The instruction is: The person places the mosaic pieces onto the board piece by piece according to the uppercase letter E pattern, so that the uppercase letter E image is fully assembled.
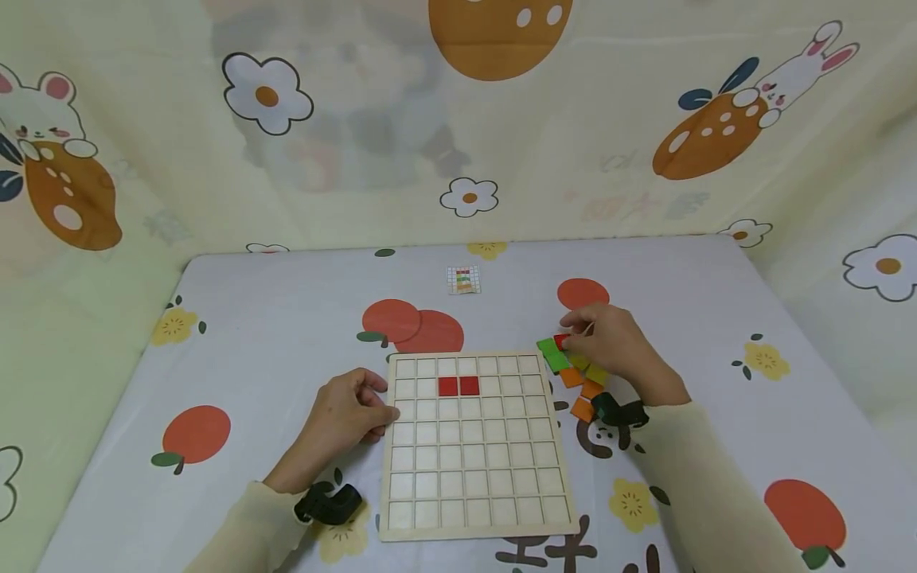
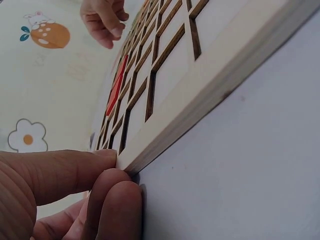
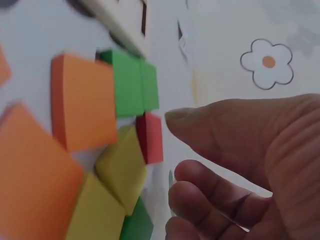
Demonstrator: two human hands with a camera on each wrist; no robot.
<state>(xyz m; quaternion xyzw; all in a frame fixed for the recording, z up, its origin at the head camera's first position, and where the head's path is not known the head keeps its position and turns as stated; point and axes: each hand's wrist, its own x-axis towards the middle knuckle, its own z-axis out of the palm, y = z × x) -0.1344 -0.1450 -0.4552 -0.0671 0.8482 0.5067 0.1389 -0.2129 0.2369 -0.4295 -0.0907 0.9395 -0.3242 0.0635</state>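
Observation:
A square wooden grid board [image 1: 476, 482] lies before me, with two red square tiles [image 1: 458, 386] side by side in its second row. My left hand [image 1: 349, 407] holds the board's left edge; in the left wrist view the thumb [image 2: 65, 172] lies on the rim and the curled fingers sit against its side. Over a pile of tiles right of the board is my right hand [image 1: 612, 344], nearest to a loose red tile [image 3: 154, 139]. Its thumb and fingers stand apart with nothing visible between them. Green tiles [image 1: 553, 355], yellow tiles [image 3: 125, 170] and orange tiles [image 3: 85, 102] surround the red one.
A small card with a coloured grid pattern [image 1: 464, 280] lies beyond the board, near the table's back edge. The table has a white cloth [image 1: 272, 318] printed with fruit and flowers. Patterned fabric [image 1: 372, 215] rises behind and at both sides.

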